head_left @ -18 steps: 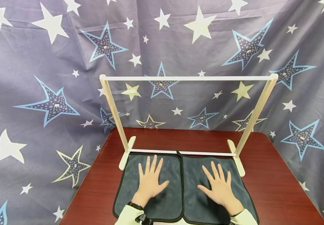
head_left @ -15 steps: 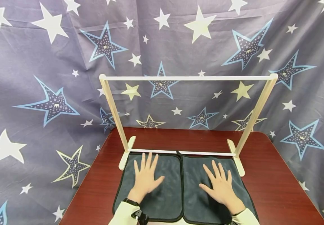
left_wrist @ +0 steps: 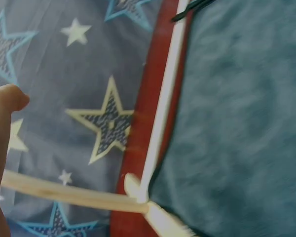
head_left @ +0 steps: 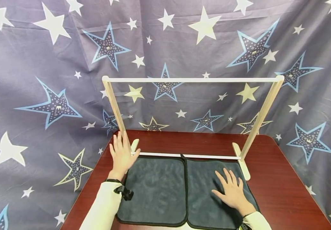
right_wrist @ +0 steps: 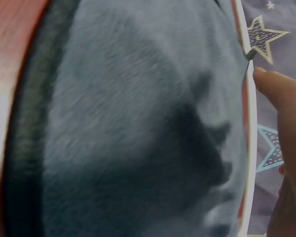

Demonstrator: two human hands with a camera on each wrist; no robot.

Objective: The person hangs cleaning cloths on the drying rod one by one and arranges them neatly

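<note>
Two dark grey towels with black edging lie flat side by side, the left towel (head_left: 155,191) and the right towel (head_left: 203,191). My left hand (head_left: 121,157), fingers spread, is in front of the lower part of the wooden rack's left post (head_left: 114,105) in the head view. In the left wrist view, its thumb (left_wrist: 12,98) shows at the left edge, away from the towel. My right hand (head_left: 232,191) hovers over the right towel with fingers spread, casting a shadow on the cloth (right_wrist: 128,98). Neither hand holds anything.
The rack has a white top bar (head_left: 191,80), a white lower bar (head_left: 159,155) along the towels' far edges, and a right post (head_left: 261,116) on a flat foot (head_left: 243,169). Everything stands on a red-brown table (head_left: 286,198) before a star-patterned curtain (head_left: 182,48).
My left hand has moved from above the left towel leftward and away from me to the rack's left post. The right hand has shifted slightly right and nearer. Towels and rack stay put.
</note>
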